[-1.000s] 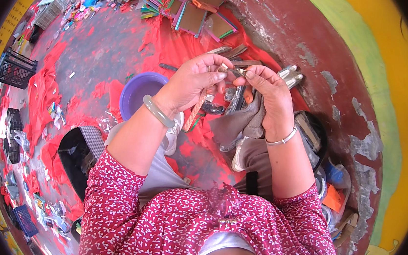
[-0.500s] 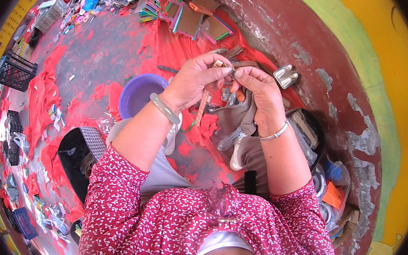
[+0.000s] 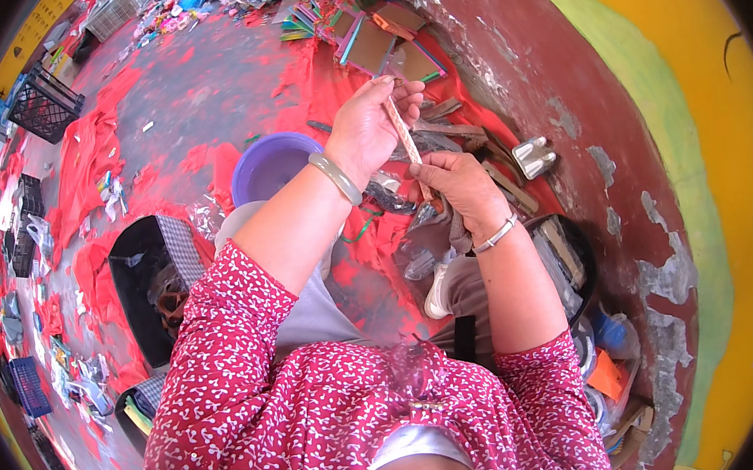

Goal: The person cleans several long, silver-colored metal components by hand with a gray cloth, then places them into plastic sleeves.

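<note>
A narrow, pale strip with a reddish pattern (image 3: 402,133) stretches slantwise between my two hands. My left hand (image 3: 364,127) has its upper end, with the fingers curled round it. Lower and to the right, thumb and fingers of my right hand (image 3: 464,188) pinch the strip near its lower end. Under my hands lie clear plastic bags (image 3: 388,195) and a crumpled grey-brown cloth (image 3: 435,234) on red sheeting. A purple basin (image 3: 240,177) stands left of my left wrist. Beyond my right hand is a glossy whitish object with rounded prongs (image 3: 534,158).
A peeling red wall (image 3: 601,114) curves along the right. Colour-edged boards (image 3: 372,50) lie ahead near it. Black containers stand on my left (image 3: 139,290) and right (image 3: 585,256). A black crate (image 3: 47,104) and scattered items are farther left.
My hands have moved apart; before, they were together at the fingertips. The strip, which hung below my left hand, is now stretched between both. My left hand has risen slightly.
</note>
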A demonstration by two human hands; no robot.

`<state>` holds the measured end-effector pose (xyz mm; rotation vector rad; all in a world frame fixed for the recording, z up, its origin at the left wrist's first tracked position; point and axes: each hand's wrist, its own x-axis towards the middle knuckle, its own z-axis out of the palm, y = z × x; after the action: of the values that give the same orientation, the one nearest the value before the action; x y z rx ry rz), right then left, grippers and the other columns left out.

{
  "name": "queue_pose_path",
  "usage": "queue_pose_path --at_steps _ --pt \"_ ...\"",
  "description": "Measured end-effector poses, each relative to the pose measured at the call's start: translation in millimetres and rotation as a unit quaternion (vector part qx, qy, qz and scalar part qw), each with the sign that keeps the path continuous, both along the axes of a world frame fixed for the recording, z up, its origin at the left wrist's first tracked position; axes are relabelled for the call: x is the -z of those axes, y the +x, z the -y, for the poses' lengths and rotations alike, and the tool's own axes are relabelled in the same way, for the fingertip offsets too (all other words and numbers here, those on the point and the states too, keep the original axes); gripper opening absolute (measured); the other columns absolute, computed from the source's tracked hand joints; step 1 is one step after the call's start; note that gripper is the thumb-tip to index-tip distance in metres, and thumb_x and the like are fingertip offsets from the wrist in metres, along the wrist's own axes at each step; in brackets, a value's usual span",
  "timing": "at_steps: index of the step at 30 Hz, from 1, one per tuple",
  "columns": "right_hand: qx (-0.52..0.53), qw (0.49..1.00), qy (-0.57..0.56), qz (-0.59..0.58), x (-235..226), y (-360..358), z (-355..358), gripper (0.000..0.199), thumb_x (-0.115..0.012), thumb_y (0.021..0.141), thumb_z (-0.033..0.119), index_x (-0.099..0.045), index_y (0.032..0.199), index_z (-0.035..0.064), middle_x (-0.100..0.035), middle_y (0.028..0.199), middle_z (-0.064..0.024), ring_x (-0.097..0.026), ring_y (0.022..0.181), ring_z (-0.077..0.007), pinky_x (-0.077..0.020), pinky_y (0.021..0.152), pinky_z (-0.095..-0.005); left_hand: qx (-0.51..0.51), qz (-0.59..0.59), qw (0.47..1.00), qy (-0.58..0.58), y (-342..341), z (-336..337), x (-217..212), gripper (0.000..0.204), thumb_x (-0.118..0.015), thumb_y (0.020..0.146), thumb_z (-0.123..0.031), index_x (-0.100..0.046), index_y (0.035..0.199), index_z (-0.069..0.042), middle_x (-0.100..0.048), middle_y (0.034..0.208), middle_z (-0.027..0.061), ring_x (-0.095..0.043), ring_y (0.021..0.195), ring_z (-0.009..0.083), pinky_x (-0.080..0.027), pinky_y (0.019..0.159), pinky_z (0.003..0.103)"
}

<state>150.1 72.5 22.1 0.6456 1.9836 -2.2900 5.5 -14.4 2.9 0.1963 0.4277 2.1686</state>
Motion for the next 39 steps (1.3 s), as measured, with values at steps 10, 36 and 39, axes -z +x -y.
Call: queue_pose_path --at_steps 10,36,39 --pt "0.05 0.999 0.013 -0.003 -5 0 -2 0.021 -0.054 0.086 0.018 -0.06 0.075 0.0018 -0.057 0.057 -0.0047 -0.044 0.043 -0.0063 -0.0323 0.04 -0.0191 0.027 -0.058 0.998 -0.003 7 11 -10 0.014 -0.057 0.083 -0.013 -0.057 0.095 -0.006 -0.058 0.103 0.0153 -0.053 0.105 0.0318 -0.043 0.09 0.048" --pt "-0.044 0.995 0.051 0.074 24 34 48 0.026 -0.049 0.09 0.022 -0.059 0.084 -0.0018 -0.057 0.059 -0.0083 -0.041 0.041 -0.0093 -0.0317 0.039 -0.0206 -0.359 -0.026 0.794 -0.489 8 333 143 0.017 -0.044 0.082 0.001 -0.048 0.096 -0.008 -0.055 0.069 0.0066 -0.048 0.049 0.0124 -0.04 0.044 0.024" --pt "-0.018 0.993 0.041 0.105 54 39 36 0.025 -0.049 0.089 0.021 -0.058 0.084 -0.0017 -0.055 0.058 -0.0077 -0.042 0.041 -0.01 -0.0313 0.038 -0.0203 -0.242 -0.025 0.793 -0.558 68 377 249 0.01 -0.047 0.074 0.004 -0.052 0.07 -0.004 -0.055 0.062 0.0069 -0.05 0.049 0.0147 -0.042 0.046 0.026"
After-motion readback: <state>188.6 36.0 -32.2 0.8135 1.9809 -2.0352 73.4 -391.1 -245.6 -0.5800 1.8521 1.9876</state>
